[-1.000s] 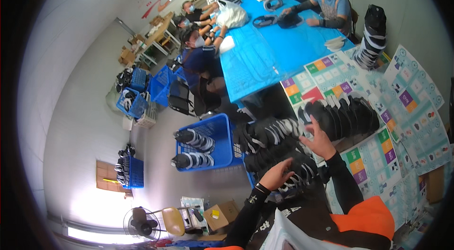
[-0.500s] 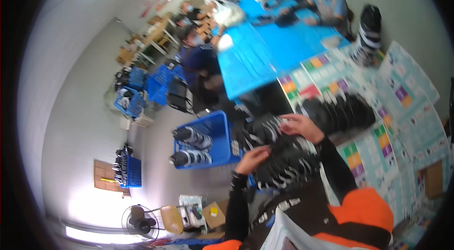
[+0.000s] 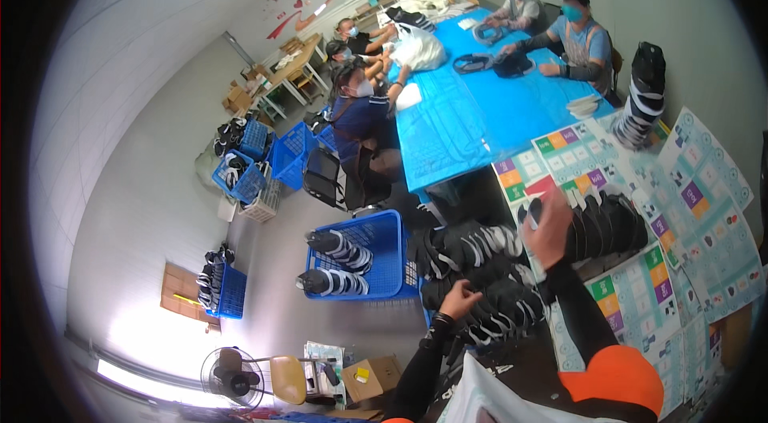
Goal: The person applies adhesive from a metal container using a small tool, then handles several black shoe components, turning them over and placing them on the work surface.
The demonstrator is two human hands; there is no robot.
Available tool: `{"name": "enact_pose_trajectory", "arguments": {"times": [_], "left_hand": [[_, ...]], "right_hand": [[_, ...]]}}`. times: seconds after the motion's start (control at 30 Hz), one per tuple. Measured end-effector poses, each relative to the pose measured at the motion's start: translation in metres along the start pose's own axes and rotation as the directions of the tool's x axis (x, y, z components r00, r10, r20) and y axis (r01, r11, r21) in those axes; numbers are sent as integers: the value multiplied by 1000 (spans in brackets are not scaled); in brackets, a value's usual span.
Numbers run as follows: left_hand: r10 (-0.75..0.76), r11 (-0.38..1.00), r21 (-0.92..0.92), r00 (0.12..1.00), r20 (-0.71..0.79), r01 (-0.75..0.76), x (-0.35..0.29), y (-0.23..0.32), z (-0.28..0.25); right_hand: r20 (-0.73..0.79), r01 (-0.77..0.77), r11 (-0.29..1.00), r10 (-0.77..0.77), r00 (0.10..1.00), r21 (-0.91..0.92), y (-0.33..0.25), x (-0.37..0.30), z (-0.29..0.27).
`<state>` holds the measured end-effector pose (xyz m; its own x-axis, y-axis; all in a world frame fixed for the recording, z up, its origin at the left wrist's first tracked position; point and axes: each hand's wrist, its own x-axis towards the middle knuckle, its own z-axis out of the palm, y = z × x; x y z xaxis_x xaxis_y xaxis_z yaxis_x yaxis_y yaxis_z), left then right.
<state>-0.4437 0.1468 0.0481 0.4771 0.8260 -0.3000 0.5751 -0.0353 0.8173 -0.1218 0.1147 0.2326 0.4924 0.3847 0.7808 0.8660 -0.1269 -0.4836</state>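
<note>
My right hand [image 3: 549, 224] is raised over the table edge, shut on a black shoe upper with white stripes [image 3: 530, 212]. Just right of it, a row of the same black uppers [image 3: 612, 221] stands on the printed colourful sheet [image 3: 640, 303]. My left hand [image 3: 459, 300] is lower, fingers spread, resting on a pile of black striped uppers [image 3: 488, 263] beside the table. It grips nothing that I can see.
A blue basket [image 3: 388, 224] with two stacks of uppers sits on the floor left of the pile. A tall stack of uppers [image 3: 640, 103] stands farther up the table. Several seated people work at the blue-covered table [image 3: 464, 127]. More blue baskets [image 3: 240, 175] and a fan [image 3: 232, 375] stand on the floor.
My right hand has moved from the pile toward the row on the table, carrying an upper. My left hand has dropped back onto the pile.
</note>
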Motion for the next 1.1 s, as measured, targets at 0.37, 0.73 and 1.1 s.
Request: {"name": "enact_pose_trajectory", "arguments": {"times": [0.37,0.73,1.1], "left_hand": [[-152,724,-508,826,542,466,107,59,134],[-379,642,-600,878,293,478,181,90,256],[-281,876,-448,943,-180,175,224,46,265]], "right_hand": [[630,67,927,198,751,-370,134,-129,5],[619,148,909,139,773,-390,156,-147,10],[643,141,947,82,761,-288,161,-134,9]]}}
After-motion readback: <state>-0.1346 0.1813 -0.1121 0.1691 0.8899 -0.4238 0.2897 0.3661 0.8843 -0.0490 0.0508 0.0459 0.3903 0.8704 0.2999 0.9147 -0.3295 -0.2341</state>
